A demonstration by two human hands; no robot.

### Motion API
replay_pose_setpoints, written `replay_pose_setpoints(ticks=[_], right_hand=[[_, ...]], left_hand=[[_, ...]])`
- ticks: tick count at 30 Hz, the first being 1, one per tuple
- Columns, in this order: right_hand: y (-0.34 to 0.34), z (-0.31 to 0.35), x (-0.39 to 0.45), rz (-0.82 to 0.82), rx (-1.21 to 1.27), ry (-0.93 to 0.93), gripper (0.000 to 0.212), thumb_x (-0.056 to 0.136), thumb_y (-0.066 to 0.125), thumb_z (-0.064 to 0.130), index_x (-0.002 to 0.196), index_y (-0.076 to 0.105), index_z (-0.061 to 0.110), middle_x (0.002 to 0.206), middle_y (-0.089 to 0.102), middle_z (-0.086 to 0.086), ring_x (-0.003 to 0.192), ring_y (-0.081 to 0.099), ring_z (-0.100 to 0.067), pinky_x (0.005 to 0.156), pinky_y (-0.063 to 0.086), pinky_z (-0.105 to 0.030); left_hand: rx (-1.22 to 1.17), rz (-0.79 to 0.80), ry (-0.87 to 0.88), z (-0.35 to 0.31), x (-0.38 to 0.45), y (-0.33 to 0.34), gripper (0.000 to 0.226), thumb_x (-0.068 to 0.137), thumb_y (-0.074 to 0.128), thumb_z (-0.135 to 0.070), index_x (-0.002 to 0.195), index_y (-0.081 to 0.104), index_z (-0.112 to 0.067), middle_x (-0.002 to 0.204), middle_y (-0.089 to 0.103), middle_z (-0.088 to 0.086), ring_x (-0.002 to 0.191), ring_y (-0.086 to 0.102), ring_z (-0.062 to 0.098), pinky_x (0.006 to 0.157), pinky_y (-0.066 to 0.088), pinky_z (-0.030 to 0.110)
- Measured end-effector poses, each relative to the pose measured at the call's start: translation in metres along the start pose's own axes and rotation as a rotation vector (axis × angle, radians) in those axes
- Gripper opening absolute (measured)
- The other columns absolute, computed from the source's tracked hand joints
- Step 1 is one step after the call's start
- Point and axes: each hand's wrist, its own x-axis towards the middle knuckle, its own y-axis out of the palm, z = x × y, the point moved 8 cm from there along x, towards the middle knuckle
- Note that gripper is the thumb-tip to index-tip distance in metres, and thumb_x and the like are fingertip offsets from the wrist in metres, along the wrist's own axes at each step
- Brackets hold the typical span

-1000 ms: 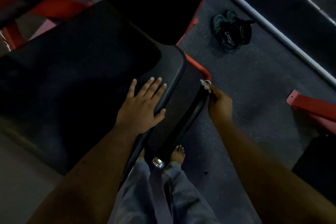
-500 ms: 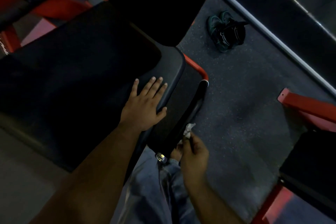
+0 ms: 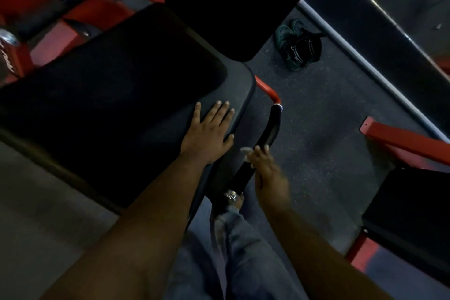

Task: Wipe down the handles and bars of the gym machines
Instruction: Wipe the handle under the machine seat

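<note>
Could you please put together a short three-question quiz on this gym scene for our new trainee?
1. True or false: the left hand lies flat on the black seat pad.
2. What does the right hand press against the black handle grip? A) a spray bottle B) a small white cloth C) a brush
3. What lies on the floor near the wall rail?

Key
1. True.
2. B, the small white cloth, partly blurred.
3. A pair of dark sandals.
</note>
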Motion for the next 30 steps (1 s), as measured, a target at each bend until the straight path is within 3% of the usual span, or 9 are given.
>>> replay_pose_setpoints(ticks=[6,8,10,13,16,19,24,28,30], right_hand=[[0.014,0.035,-0.055,0.191,0.001,-0.095,0.045,0.094,0.063,0.005,0.137,0.062,0.019,0.152,0.05,-0.005,0.146,0.04,-0.019,0.115,0.039,-0.034],[-0.003,0.044,-0.044,0.149,0.062,0.043,0.036,0.096,0.055,0.015,0.131,0.066,0.021,0.145,0.055,0.004,0.136,0.048,-0.01,0.113,0.037,-0.022],[-0.019,0.057,-0.021,0.056,0.136,0.136,0.035,0.096,0.055,0.005,0.124,0.071,0.019,0.132,0.061,0.01,0.122,0.055,-0.003,0.108,0.037,-0.011],[-0.031,0.091,0.022,-0.017,0.235,0.197,0.034,0.095,0.058,-0.001,0.116,0.076,0.02,0.113,0.071,0.009,0.104,0.065,-0.003,0.094,0.042,-0.005],[-0.026,0.123,0.062,0.014,0.293,0.177,0.033,0.097,0.056,0.001,0.113,0.076,0.02,0.1,0.071,0.015,0.092,0.069,-0.006,0.087,0.048,-0.012],[0.001,0.151,0.103,0.096,0.305,0.112,0.029,0.1,0.056,0.007,0.113,0.074,0.024,0.089,0.073,0.007,0.075,0.068,-0.011,0.073,0.056,-0.03],[0.057,0.199,0.183,0.239,0.383,0.009,0.024,0.102,0.057,0.012,0.114,0.075,0.023,0.111,0.074,0.011,0.101,0.068,-0.006,0.095,0.057,-0.041],[0.091,0.242,0.246,0.301,0.42,-0.082,0.031,0.1,0.059,0.013,0.104,0.073,0.041,0.101,0.069,0.034,0.102,0.067,0.002,0.093,0.059,-0.041],[0.1,0.26,0.272,0.293,0.429,-0.11,0.028,0.099,0.059,0.014,0.108,0.075,0.035,0.1,0.069,0.033,0.102,0.067,0.001,0.091,0.06,-0.042]], left_hand=[[-0.127,0.041,-0.102,0.02,-0.041,-0.021,0.068,0.106,0.029,-0.048,0.165,0.009,-0.022,0.173,0.0,-0.002,0.159,-0.003,0.015,0.123,-0.003,0.065],[-0.166,0.049,-0.147,0.034,-0.064,-0.032,0.068,0.106,0.028,-0.05,0.165,0.009,-0.022,0.173,0.002,-0.002,0.159,-0.002,0.015,0.123,-0.001,0.065],[-0.188,0.043,-0.206,0.052,-0.084,-0.042,0.069,0.106,0.029,-0.052,0.165,0.01,-0.022,0.173,0.005,-0.002,0.159,0.0,0.016,0.123,0.001,0.064],[-0.23,0.021,-0.322,0.088,-0.108,-0.059,0.07,0.105,0.031,-0.054,0.165,0.011,-0.023,0.173,0.006,-0.002,0.159,0.003,0.017,0.124,0.003,0.064],[-0.274,-0.027,-0.402,0.121,-0.119,-0.068,0.071,0.104,0.037,-0.055,0.165,0.019,-0.023,0.172,0.013,-0.002,0.159,0.008,0.018,0.124,0.007,0.064],[-0.286,-0.104,-0.459,0.159,-0.126,-0.073,0.071,0.102,0.039,-0.056,0.163,0.026,-0.022,0.171,0.019,0.001,0.158,0.014,0.02,0.123,0.008,0.065],[-0.222,-0.147,-0.579,0.231,-0.119,-0.081,0.072,0.101,0.035,-0.056,0.163,0.024,-0.023,0.172,0.017,0.0,0.159,0.011,0.017,0.124,0.004,0.063],[-0.169,-0.204,-0.658,0.288,-0.104,-0.084,0.073,0.098,0.049,-0.053,0.161,0.029,-0.021,0.171,0.021,0.002,0.158,0.015,0.018,0.123,0.006,0.065],[-0.161,-0.225,-0.67,0.306,-0.096,-0.087,0.074,0.096,0.052,-0.052,0.16,0.032,-0.019,0.169,0.025,0.003,0.157,0.018,0.019,0.122,0.01,0.066]])
